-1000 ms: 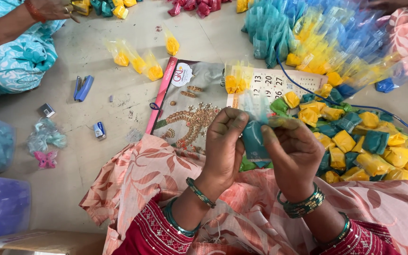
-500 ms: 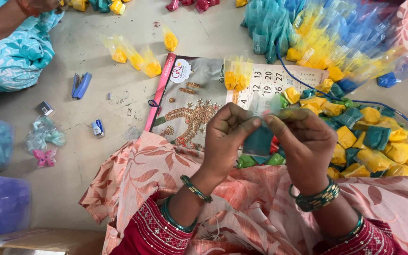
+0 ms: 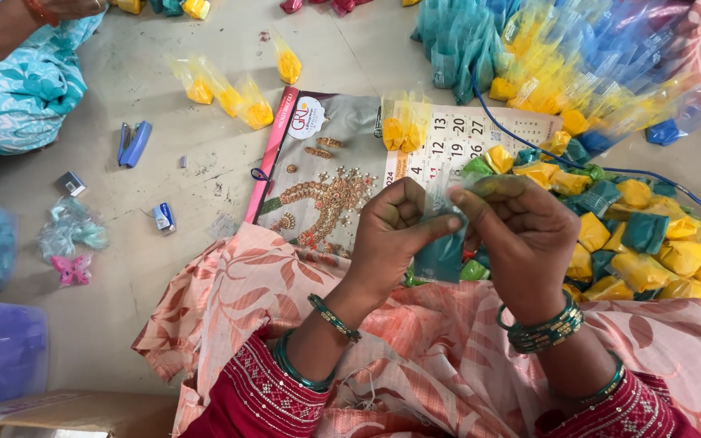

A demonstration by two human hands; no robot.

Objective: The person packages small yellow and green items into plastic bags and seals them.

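My left hand point(image 3: 395, 231) and my right hand point(image 3: 521, 231) meet above my lap and pinch the top of one small clear plastic bag point(image 3: 440, 251) with a teal packet inside. The bag hangs between my fingers, partly hidden by them. Both wrists wear green bangles. Right of my hands lies a heap of yellow and teal wrapped packets point(image 3: 651, 243). Under the bag a wall calendar point(image 3: 326, 178) lies flat on the floor.
Filled bags with yellow packets point(image 3: 229, 93) lie on the floor at the back. A blue stapler point(image 3: 133, 143) and staple boxes point(image 3: 164, 217) sit at the left. Another person in a blue print sits far left point(image 3: 18, 81). Bundled bags point(image 3: 545, 57) pile up at the back right.
My hands have risen slightly and closed together over the top of the bag; the teal packet now hangs lower between them.
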